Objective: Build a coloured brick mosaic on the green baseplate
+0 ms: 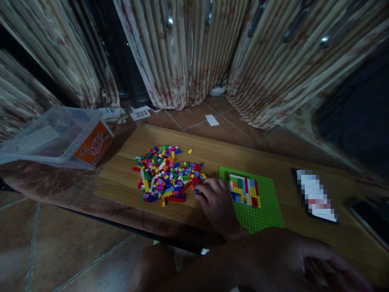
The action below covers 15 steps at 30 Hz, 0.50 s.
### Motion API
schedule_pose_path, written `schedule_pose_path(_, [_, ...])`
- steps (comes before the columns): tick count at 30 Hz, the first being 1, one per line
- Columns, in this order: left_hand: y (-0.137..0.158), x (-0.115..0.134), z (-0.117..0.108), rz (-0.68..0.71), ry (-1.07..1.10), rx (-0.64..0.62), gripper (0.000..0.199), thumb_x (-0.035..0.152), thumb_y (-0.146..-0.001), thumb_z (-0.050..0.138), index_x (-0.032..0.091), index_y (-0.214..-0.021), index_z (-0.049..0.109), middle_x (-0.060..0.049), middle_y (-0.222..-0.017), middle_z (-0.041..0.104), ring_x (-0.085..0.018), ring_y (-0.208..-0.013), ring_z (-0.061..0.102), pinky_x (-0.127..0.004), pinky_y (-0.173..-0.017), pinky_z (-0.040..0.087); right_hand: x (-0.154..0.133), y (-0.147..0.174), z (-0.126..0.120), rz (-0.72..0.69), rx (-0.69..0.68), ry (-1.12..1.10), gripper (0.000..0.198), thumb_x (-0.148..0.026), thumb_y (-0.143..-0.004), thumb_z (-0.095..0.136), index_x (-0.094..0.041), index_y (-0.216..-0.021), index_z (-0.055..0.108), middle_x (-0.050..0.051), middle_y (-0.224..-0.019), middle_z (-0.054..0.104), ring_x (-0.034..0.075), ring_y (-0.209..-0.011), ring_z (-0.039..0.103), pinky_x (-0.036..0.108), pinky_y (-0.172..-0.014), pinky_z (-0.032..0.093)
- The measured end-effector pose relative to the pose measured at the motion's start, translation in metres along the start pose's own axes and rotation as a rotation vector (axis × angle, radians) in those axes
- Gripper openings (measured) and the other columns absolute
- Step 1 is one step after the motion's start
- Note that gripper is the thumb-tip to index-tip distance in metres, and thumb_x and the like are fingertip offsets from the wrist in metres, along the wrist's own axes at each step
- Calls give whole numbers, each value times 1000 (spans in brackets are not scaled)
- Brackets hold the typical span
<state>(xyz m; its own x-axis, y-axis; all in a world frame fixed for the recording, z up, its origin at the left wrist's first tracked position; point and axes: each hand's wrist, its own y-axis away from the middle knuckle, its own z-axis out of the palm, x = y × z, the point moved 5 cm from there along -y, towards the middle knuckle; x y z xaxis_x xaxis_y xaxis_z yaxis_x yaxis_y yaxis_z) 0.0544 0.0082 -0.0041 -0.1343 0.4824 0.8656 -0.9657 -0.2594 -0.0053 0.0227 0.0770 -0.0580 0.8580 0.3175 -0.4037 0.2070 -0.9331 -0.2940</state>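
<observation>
My right hand (217,202) reaches to the right edge of a heap of small toy bricks (165,174) on the wooden board. Its thumb and fingertips close around a small blue brick (197,190), which they partly hide. Just right of that hand lies a green studded baseplate (269,194). A flat patchwork of coloured bricks (244,190) is joined on it, with red, yellow, blue and white pieces. My left forearm crosses in front of the right wrist. At the lower right, my left hand (325,267) hangs in shadow with its fingers loosely apart, holding nothing visible.
A clear plastic bin (54,142) with an orange label lies at the left. Two phones, one lit (316,196) and one dark (369,221), rest at the board's right. A lone yellow brick (190,151) sits behind the heap. Striped curtains (188,52) hang beyond.
</observation>
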Motion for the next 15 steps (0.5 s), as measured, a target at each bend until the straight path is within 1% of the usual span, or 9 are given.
schedule_pose_path(5, [6, 5, 1, -8, -30, 17, 48, 33, -76, 68, 23, -123, 63, -2, -91, 62, -13, -79, 54, -26, -77, 45, -5, -2, 2, 17, 7, -42, 9, -22, -86, 61, -21, -92, 67, 6, -98, 61, 23, -94, 51, 41, -85, 45])
schedule_pose_path(7, [7, 6, 1, -10, -30, 24, 46, 34, -78, 66, 23, -122, 63, -2, -93, 62, -13, -81, 55, -26, -77, 45, -6, -1, -2, 18, 45, -81, 9, -23, -87, 60, -21, -92, 67, 5, -98, 61, 22, -94, 52, 41, -85, 45])
schedule_pose_path(9, [7, 6, 1, -4, -22, 20, 46, 34, -78, 67, 23, -123, 63, -2, -94, 62, -12, -80, 54, -25, -77, 45, -2, 3, -11, 23, 90, -113, 9, -25, -86, 60, -22, -92, 67, 5, -98, 61, 22, -95, 53, 40, -85, 45])
schedule_pose_path(12, [5, 3, 1, 13, -14, -1, 50, 36, -77, 67, 22, -125, 61, -2, -92, 60, -11, -79, 54, -25, -77, 45, 17, 13, -32, 40, 143, -126, 10, -29, -85, 62, -23, -90, 68, 6, -99, 61, 23, -96, 54, 40, -85, 46])
schedule_pose_path(15, [1, -2, 4, 12, -17, -96, 53, 34, -77, 66, 24, -129, 58, -2, -93, 59, -12, -79, 55, -26, -74, 46, 49, 25, -53, 67, 187, -60, 10, -32, -82, 65, -25, -86, 70, 5, -98, 62, 24, -97, 55, 41, -83, 47])
